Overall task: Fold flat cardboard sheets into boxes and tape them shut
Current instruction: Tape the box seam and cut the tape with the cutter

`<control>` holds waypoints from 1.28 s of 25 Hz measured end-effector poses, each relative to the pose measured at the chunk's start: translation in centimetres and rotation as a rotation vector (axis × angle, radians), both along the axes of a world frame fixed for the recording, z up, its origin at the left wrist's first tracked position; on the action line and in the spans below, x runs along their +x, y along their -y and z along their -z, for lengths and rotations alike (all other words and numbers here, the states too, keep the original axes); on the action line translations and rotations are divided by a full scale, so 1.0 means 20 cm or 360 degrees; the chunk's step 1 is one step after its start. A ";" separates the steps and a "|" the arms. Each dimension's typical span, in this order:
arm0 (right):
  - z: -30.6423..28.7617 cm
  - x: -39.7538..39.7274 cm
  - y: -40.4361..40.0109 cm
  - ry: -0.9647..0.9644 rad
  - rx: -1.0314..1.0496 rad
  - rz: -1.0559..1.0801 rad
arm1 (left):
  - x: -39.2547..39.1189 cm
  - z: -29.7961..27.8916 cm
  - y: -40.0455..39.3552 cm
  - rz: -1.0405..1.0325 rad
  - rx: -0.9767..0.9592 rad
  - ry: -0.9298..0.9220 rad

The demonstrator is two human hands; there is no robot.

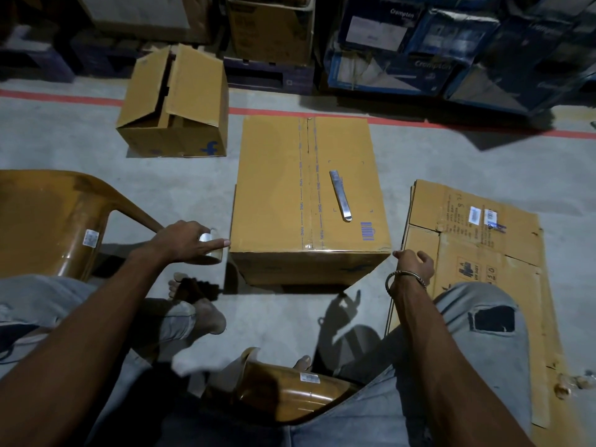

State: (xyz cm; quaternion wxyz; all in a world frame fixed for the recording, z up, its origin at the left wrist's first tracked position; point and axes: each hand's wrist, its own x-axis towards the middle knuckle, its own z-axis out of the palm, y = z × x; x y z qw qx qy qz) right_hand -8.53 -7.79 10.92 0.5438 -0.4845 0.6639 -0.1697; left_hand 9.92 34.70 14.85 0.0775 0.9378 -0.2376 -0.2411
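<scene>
On the floor: taped box [309, 201], blade [340, 195] on top | left hand [183, 240] grips tape [211, 248], forefinger touching box | right hand [416, 264] loosely curled, holding nothing

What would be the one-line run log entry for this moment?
left hand: holds tape roll | right hand: at taped box corner | metal cutter: on box | flat sheets: right, unfolded

We count two folded boxes: a taped box [309, 195] at centre and an open box [174, 104] at eleven o'clock. One knife [340, 195], one tape roll [211, 248], one stack of flat sheets [477, 269] at three o'clock, two chairs [48, 214] [290, 395].
</scene>
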 end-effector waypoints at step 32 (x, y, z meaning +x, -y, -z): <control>-0.09 0.58 -1.16 -0.0070 -0.1227 -0.2658 | 0.05 0.23 -0.01 -0.0002 -0.0057 0.0134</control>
